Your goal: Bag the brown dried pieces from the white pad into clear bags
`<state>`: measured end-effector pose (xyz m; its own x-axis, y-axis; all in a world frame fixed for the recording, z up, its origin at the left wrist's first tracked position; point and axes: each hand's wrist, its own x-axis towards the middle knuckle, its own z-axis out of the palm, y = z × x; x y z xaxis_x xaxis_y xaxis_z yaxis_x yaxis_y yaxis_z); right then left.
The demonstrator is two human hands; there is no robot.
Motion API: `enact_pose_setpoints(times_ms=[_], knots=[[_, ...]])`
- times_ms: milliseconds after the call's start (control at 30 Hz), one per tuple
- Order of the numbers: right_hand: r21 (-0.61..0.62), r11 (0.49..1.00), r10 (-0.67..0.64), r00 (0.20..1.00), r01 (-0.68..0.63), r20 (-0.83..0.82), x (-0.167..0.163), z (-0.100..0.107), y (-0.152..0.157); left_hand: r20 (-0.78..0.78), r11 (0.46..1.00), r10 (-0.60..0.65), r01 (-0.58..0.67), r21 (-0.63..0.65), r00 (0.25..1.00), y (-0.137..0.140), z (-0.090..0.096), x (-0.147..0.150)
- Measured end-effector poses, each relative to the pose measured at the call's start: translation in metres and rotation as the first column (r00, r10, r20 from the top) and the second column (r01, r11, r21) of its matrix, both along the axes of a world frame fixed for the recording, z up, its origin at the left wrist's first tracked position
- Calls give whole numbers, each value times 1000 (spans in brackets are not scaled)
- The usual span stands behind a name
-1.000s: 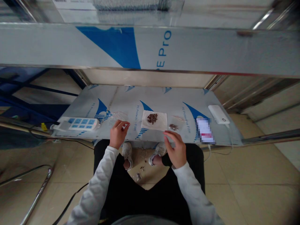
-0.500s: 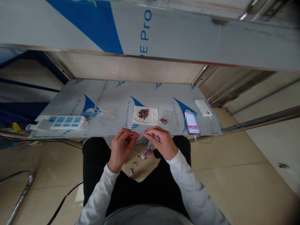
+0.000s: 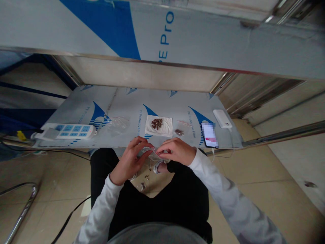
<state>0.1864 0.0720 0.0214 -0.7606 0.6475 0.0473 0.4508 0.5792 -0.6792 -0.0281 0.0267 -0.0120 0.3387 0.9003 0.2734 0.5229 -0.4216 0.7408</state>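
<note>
Between my hands, just off the shelf's front edge, is a small clear plastic bag [image 3: 153, 156] with a pinkish-red strip at its top. My left hand [image 3: 130, 160] pinches the bag's top edge between thumb and fingers. On the other side, my right hand [image 3: 177, 151] has its fingertips closed on the same edge. Whether anything is in the bag I cannot tell. Beyond the hands, a pile of small brown metallic-looking pieces [image 3: 157, 124] rests on a white cloth or paper square [image 3: 167, 130]. A smaller heap of similar pieces [image 3: 179, 132] lies right of it.
On the film-covered shelf [image 3: 127, 101] are crumpled clear plastic [image 3: 118, 125], a flat bag with a red strip [image 3: 183, 122], a phone [image 3: 209, 135], a white power bank [image 3: 222, 118] with a cable, and a power strip [image 3: 76, 131]. Small metal pieces [image 3: 142, 185] lie on the floor.
The clear bag now shows opened out between my fingers, where before only a thin edge was visible. My right hand has turned more sideways, its forearm swung outward to the right.
</note>
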Motion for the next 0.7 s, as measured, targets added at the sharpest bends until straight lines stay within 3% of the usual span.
enact_pose_setpoints(times_ms=[133, 267, 433, 500, 567, 700], knots=[[-73, 978, -197, 979, 193, -50, -7, -9, -16, -63, 1000, -29, 29, -1, 998, -8, 2, 10], [-169, 946, -286, 958, 278, -25, -16, -19, -31, -101, 1000, -24, 24, -7, 995, -14, -13, 30], [-76, 954, -286, 956, 291, 65, -22, -28, -35, -84, 995, 73, -78, -58, 994, -15, -39, 37], [-72, 954, -292, 956, 292, 7, -20, -37, -23, -45, 989, 113, -117, -95, 993, -16, -47, 33], [-64, 923, -382, 924, 379, -37, -16, -53, 0, -5, 974, 184, -183, -134, 983, -17, -52, 27], [86, 775, -631, 757, 627, 167, -16, -98, 67, 28, 932, 307, -295, -209, 951, -24, -57, 17]])
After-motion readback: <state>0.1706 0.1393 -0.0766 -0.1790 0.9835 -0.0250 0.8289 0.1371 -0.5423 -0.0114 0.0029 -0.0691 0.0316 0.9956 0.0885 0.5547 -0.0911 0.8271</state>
